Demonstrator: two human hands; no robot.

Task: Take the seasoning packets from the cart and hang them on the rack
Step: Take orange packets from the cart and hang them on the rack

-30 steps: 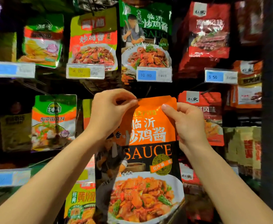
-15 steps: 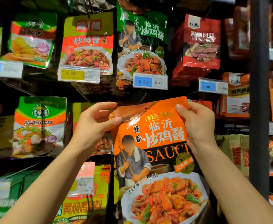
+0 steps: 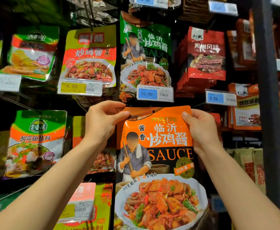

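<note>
An orange and black sauce packet [image 3: 157, 156] with a chicken dish printed on it is held upright in front of the rack. My left hand [image 3: 102, 122] pinches its top left corner between thumb and fingers. My right hand [image 3: 200, 128] grips its top right edge, thumb on the front. A small hang hole shows at the packet's top centre, just below the blue 10.90 price tag [image 3: 155, 94]. A matching green sauce packet [image 3: 145, 52] hangs on the rack directly above. The cart is out of view.
Hanging packets fill the rack: a yellow-red one [image 3: 90, 55] with a 4.90 tag, a green-orange one [image 3: 36, 143] at left, red ones [image 3: 205, 53] at right. A dark vertical post [image 3: 268, 113] stands at the right. Thin metal hooks stick out behind the price tags.
The packet has swung flat to face me and risen slightly. My left hand moved from open beside it to pinching its top left corner. The view shifted left.
</note>
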